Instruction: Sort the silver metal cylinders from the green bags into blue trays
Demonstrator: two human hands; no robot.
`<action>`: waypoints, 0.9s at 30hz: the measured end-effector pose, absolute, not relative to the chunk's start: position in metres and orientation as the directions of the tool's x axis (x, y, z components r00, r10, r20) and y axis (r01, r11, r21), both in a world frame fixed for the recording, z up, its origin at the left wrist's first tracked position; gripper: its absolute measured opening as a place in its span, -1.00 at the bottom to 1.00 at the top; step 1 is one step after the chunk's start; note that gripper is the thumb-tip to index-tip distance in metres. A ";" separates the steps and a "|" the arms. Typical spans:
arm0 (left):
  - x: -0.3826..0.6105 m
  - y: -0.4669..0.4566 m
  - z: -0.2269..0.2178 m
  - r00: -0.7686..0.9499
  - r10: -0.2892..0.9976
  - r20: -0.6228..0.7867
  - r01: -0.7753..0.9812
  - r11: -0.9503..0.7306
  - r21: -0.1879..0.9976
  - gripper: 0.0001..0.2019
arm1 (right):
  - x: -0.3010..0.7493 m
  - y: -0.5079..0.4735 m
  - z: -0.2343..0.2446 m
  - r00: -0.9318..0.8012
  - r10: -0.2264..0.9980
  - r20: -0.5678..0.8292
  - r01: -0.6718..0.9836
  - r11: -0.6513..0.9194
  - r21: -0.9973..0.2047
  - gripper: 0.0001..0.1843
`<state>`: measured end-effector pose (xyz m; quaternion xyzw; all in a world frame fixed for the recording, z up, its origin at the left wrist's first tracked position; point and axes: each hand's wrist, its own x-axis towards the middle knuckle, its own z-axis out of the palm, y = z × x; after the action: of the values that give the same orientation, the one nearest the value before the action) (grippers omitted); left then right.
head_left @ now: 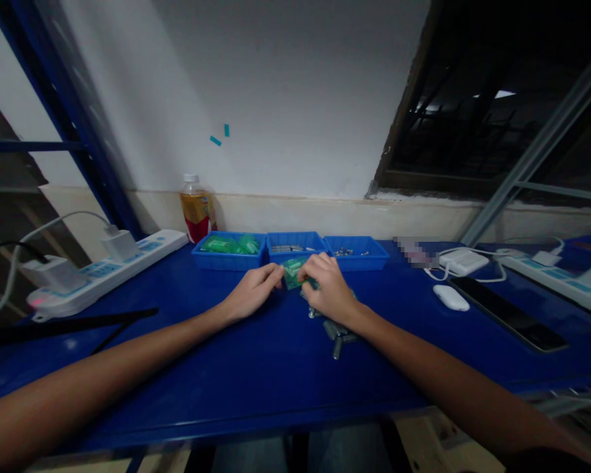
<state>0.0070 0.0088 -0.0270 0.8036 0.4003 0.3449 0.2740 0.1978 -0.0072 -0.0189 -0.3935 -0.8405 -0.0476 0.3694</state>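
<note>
A small green-tinted plastic bag (pixel 292 272) is held up between my two hands, just in front of the blue bins. My left hand (pixel 255 289) pinches its left edge between thumb and fingers. On the other side my right hand (pixel 328 282) has its fingers curled on the bag's right part. Some pieces seem to show through the plastic, too blurred to name. Under and beside my right hand lies a loose pile of short metal cylinders (pixel 337 338), partly hidden by the wrist.
Three blue bins stand in a row: one with green bags (pixel 229 245), a middle bin (pixel 295 263) with metal pieces, and a right bin (pixel 357 263) with small parts. A bottle (pixel 196 210), power strips (pixel 108 269), a phone (pixel 509 315) and a white case (pixel 451 297) flank them.
</note>
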 end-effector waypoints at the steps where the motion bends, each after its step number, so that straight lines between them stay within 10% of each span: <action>1: 0.007 0.009 -0.027 0.433 0.842 0.323 0.412 -0.504 0.759 -0.64 | 0.196 -0.010 -0.020 -0.449 0.605 0.658 0.692 0.701 -0.173 -0.82; 5: 0.002 0.010 -0.029 0.344 0.804 0.484 0.387 -0.591 0.707 -0.80 | 0.190 -0.011 -0.020 -0.394 0.643 0.657 0.647 0.701 -0.298 -0.88; 11: -0.003 0.005 -0.032 0.600 0.501 0.624 0.555 -0.822 0.127 -0.87 | 0.184 -0.005 -0.016 -0.234 0.887 0.398 0.361 0.459 -0.812 -0.74; 18: 0.001 0.003 -0.032 0.675 0.567 0.471 0.594 -0.797 0.108 -0.68 | 0.169 0.028 0.036 -0.031 0.793 0.608 0.654 0.476 -0.588 -0.66; 27: 0.000 0.013 -0.037 0.779 0.541 0.318 0.517 -0.840 0.164 -0.59 | 0.083 0.111 0.073 -0.350 0.897 0.270 0.914 0.391 -0.112 -0.69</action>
<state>-0.0004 0.0128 -0.0365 0.9425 0.2805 0.1788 0.0336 0.0828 0.1114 0.0728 -0.5511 -0.8212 -0.0293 0.1449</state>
